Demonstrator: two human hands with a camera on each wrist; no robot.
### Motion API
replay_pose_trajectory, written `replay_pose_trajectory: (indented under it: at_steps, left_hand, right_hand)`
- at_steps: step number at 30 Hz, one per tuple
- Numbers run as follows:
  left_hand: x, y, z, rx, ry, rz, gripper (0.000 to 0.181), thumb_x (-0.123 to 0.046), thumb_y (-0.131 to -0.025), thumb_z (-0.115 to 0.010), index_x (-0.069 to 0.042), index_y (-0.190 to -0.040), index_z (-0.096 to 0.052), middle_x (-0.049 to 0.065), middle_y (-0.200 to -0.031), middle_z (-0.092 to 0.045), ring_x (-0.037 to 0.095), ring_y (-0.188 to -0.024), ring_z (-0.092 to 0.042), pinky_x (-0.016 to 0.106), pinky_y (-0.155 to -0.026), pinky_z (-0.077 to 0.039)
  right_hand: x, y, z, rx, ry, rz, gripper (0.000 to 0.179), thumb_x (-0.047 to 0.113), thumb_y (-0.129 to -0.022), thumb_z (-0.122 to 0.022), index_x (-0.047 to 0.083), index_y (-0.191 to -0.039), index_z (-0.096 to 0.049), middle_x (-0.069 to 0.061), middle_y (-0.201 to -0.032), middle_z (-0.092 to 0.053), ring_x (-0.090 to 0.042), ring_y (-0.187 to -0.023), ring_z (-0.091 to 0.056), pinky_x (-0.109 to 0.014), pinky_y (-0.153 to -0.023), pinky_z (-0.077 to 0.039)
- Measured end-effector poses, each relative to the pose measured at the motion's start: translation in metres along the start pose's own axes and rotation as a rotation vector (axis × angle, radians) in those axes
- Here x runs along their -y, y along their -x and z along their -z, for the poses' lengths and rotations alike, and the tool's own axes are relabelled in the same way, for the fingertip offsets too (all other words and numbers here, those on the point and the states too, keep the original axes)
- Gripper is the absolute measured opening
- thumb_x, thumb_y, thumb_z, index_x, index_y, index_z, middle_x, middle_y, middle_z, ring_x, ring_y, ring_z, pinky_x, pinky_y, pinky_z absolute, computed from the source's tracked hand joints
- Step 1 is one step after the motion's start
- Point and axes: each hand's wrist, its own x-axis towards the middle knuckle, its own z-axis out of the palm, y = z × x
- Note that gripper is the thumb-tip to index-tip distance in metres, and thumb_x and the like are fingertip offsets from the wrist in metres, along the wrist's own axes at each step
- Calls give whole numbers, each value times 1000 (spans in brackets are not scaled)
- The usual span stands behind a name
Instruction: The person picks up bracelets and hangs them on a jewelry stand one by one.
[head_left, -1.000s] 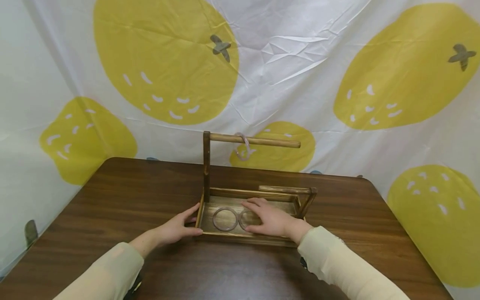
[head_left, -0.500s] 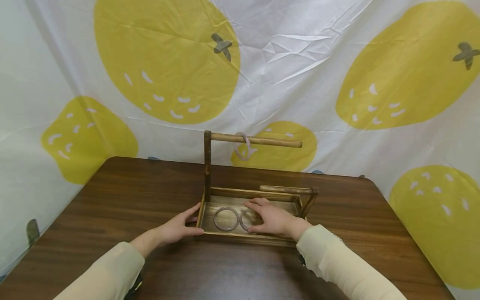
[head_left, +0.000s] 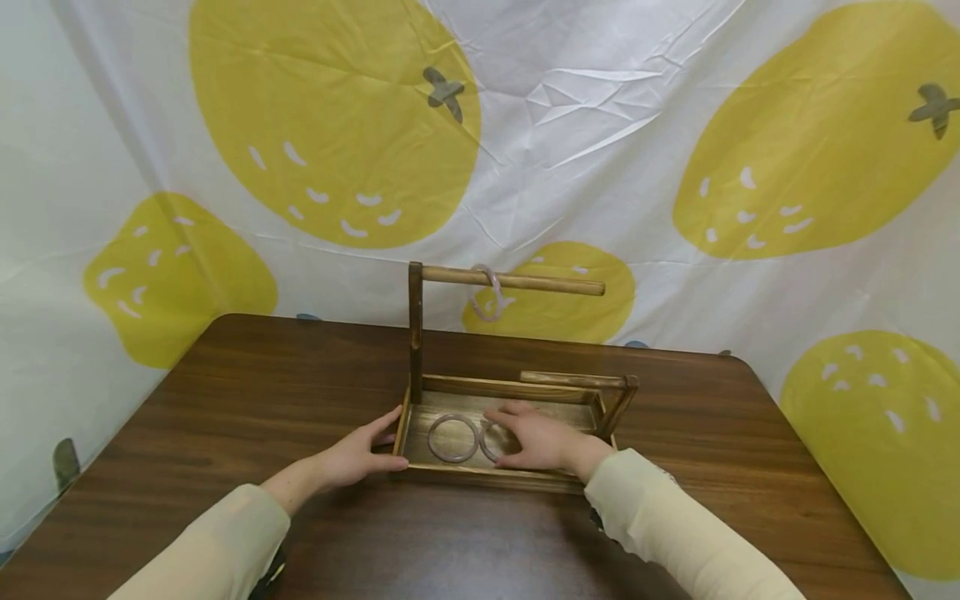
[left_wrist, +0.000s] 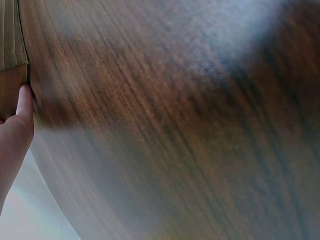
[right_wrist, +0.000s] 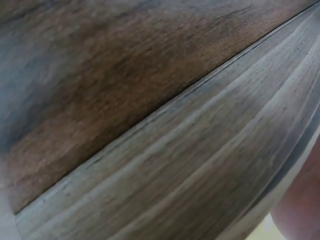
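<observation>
In the head view, a wooden tray stand (head_left: 495, 477) sits on the table with two pale translucent bangles in it. The left bangle (head_left: 430, 437) lies flat. My right hand (head_left: 542, 437) reaches over the right bangle (head_left: 482, 444), thumb at its near edge and fingers at its far edge, and hides most of it. At the tray's left end my left hand (head_left: 348, 454) holds the corner, thumb at the front and fingers along the side. A third bangle (head_left: 497, 293) hangs on the upper rod (head_left: 551, 284).
A short lower rod (head_left: 570, 379) juts leftward from the post (head_left: 618, 408) at the tray's right end. A tall post (head_left: 416, 333) rises at its left end. Behind the brown wooden table (head_left: 300, 367) hangs a white cloth (head_left: 570, 167) printed with yellow lemons.
My right hand and forearm have shifted very slightly to the left over the right bangle. My left hand, the tray stand and the hanging bangle stay as they were.
</observation>
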Motion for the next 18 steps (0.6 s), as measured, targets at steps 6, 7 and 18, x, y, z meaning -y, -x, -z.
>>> replay_pose_trajectory:
  at_steps: [6,7,18]
  left_hand:
    - [1,0,0,-2,-1,-12,88,-20,-87,-67,1,-149,-9,31,-150,-19,43,-133,-34,53,-104,-36]
    - [1,0,0,-2,-2,-10,88,-20,-87,-67,1,-149,-9,31,-150,-19,43,-133,-34,54,-104,-36]
    - [0,0,0,-6,-13,-1,87,-20,-87,-67,0,-149,-9,29,-151,-18,43,-134,-34,54,-104,-35]
  right_hand:
    - [1,-4,-1,-18,48,39,60,33,-80,-71,10,-132,-51,-12,-126,-52,-26,-114,-52,-41,-95,-45]
    - [2,-5,-1,-19,53,43,58,33,-80,-72,10,-130,-53,-11,-124,-53,-25,-112,-53,-40,-93,-46]
    - [5,-9,2,5,70,29,53,32,-76,-75,10,-122,-59,-6,-110,-55,-17,-95,-52,-37,-87,-47]
